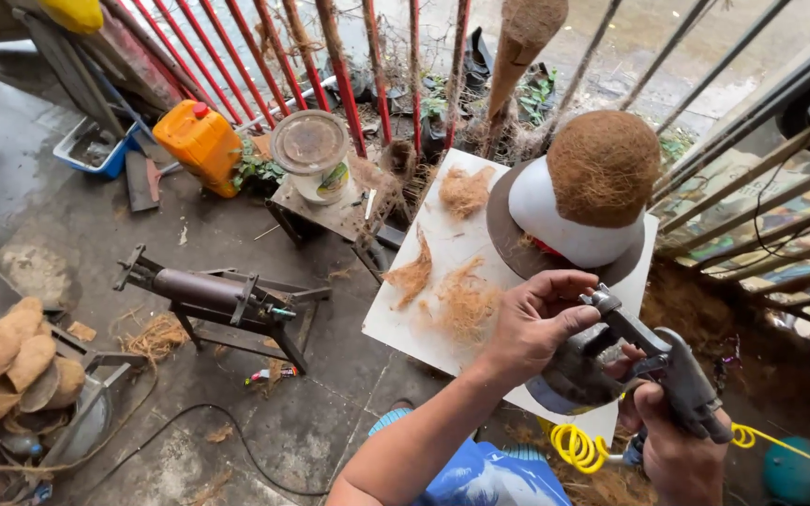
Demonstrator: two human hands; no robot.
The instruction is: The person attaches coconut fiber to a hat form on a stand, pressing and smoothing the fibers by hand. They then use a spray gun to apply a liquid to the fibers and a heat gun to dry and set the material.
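My right hand [672, 450] is closed around the grip of a grey metal spray gun [663, 361], and I hold it low at the right, just in front of the white board [405, 319]. My left hand [536, 323] is closed too; its fingers pinch the small knob on top of the gun, and under this hand hangs the dark round cup [569, 379] of the gun. A yellow coiled hose [578, 448] lies below the gun, near my blue clothing. On the board, just above my hands, stands a hat-shaped form [560, 220] with a brown brim and a white crown, and a round cap of coconut fibre [604, 167] sits on its top. Loose tufts of fibre [466, 300] lie on the board to the left of it. Further left on the wet floor stands a dark metal roller machine [222, 295], and behind it an orange jerrycan [199, 142]
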